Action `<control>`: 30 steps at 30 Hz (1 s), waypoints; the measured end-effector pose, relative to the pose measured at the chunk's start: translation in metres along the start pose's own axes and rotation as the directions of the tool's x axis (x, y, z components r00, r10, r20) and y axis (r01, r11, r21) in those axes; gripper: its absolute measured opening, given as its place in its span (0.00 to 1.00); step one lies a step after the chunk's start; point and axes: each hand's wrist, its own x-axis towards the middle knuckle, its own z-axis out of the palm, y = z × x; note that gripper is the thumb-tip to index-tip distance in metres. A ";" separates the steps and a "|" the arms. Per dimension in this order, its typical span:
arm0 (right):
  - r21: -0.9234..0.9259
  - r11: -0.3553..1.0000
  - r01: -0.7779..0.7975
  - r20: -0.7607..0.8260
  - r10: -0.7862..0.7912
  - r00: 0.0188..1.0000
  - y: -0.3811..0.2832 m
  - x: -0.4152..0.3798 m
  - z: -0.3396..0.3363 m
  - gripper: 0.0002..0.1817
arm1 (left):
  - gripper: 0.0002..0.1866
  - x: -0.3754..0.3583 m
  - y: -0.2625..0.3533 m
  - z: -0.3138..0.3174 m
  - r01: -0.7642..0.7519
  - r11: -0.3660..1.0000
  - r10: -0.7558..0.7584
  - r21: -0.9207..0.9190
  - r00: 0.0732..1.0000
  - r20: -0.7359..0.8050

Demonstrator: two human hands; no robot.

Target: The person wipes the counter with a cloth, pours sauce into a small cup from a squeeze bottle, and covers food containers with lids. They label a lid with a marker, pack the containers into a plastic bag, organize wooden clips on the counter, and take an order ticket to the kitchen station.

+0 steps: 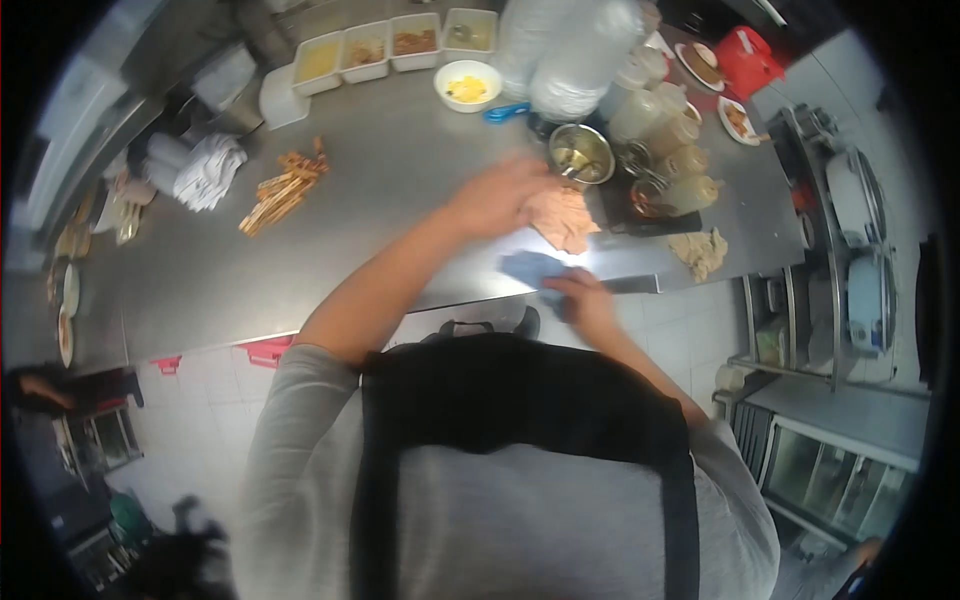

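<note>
Pink meat [565,222], raw chicken as best I can tell through the blur, lies near the front edge of the steel counter [380,230], the largest thing before me. My left hand [497,197] rests on the meat's nine o'clock side, fingers spread flat and pressing down, not gripping. My right hand [585,300], at six o'clock from the meat, has its fingers curled around a blue cloth [528,268] at the counter's edge.

I judge the work is partway. One piece is under my hand, and one paler lump [702,250] lies apart at three o'clock. I see nothing cut or portioned yet.

By count:
- Four rectangular tubs [392,45] stand in a row at twelve o'clock.
- About four squeeze bottles [672,150] stand at one o'clock, possibly five.
- One white towel [210,170] lies at ten o'clock.
- One bundle of tan sticks [283,190] lies at nine o'clock.
- One white bowl [467,84] holds something yellow.
- One metal bowl [581,153] sits just beyond the meat.
</note>
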 end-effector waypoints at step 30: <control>-0.246 0.692 -0.678 -0.418 0.556 0.719 0.181 -0.082 -0.099 0.16 | 0.11 -0.044 0.039 -0.048 0.275 0.959 -0.276 -0.063 0.869 -0.411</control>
